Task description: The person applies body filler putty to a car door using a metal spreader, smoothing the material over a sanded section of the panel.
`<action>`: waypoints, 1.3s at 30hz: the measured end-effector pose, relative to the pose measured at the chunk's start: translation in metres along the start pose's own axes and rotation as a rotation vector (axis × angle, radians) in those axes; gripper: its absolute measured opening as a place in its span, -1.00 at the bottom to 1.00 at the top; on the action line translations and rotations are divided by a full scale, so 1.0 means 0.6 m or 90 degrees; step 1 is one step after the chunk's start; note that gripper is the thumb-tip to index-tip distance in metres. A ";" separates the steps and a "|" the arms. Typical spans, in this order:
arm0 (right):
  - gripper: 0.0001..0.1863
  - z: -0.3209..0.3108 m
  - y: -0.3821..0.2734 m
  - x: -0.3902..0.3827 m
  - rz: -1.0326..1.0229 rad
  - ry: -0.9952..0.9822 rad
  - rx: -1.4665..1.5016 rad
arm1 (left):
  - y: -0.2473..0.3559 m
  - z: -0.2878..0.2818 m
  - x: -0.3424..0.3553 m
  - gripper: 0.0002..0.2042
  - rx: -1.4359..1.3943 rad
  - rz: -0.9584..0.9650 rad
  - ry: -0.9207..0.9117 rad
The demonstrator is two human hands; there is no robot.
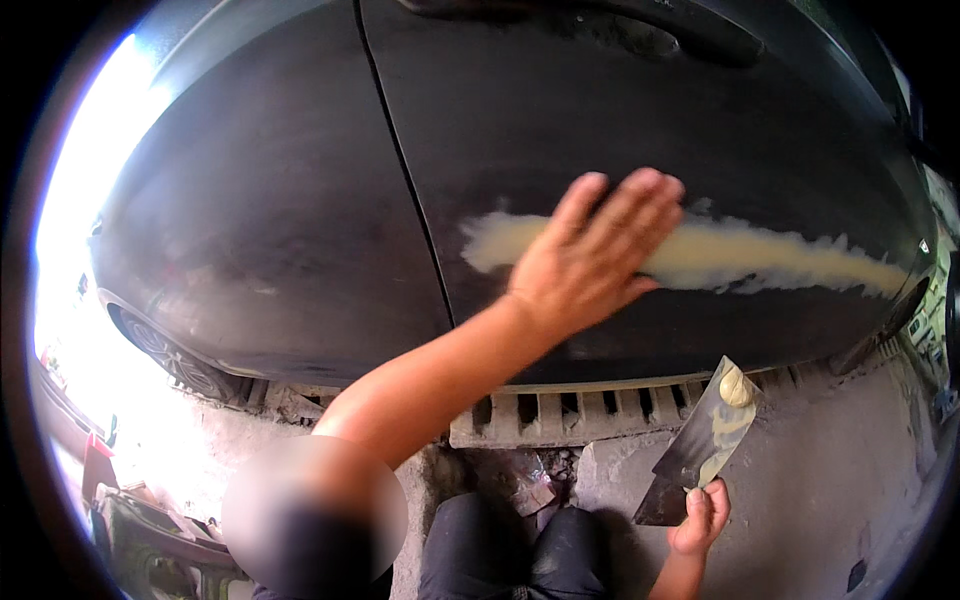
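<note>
My left hand lies with its fingers stretched out over a band of yellowish body filler on the dark car door. The palm faces the panel; whether it touches or hovers just off it I cannot tell. The hand covers part of the band, which runs right in a narrowing streak with feathered edges. Low on the right, my right hand is closed on the lower end of a flat metal putty spreader. A lump of filler sits near its top corner, with smears further down.
A vertical seam divides the door from the panel at left, where a wheel shows. Under the door runs a slotted concrete ledge. Dusty concrete floor lies at right. Dark plastic parts stand at lower left.
</note>
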State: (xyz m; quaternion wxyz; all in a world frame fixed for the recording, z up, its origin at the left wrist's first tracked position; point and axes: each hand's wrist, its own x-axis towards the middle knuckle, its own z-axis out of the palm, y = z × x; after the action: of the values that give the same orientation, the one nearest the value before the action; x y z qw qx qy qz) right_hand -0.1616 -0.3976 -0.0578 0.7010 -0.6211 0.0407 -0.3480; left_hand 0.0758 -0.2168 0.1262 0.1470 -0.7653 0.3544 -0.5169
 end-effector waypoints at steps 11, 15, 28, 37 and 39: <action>-0.86 -0.087 0.012 -0.036 0.065 0.037 -0.014 | -0.021 0.068 -0.200 -0.02 -0.080 -0.148 0.010; -0.88 -0.082 0.016 -0.035 0.028 0.028 -0.035 | -0.011 0.012 -0.035 -0.12 -0.068 -0.090 0.060; -0.86 -0.073 -0.017 -0.043 0.072 0.003 -0.079 | -0.091 0.097 -0.342 -0.16 0.051 -0.153 0.028; -0.92 -0.108 0.018 -0.052 0.050 0.034 -0.057 | -0.185 -0.010 -0.081 -0.17 0.011 -0.316 0.111; -0.94 -0.079 0.002 -0.044 0.052 0.046 -0.049 | -0.150 -0.004 -0.108 -0.16 -0.015 -0.274 0.093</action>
State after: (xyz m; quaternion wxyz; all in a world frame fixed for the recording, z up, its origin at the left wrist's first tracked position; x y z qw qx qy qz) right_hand -0.2044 -0.4234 -0.0794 0.6882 -0.6325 0.1051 -0.3396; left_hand 0.0949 -0.1081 0.1360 -0.0016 -0.7852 0.1986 -0.5865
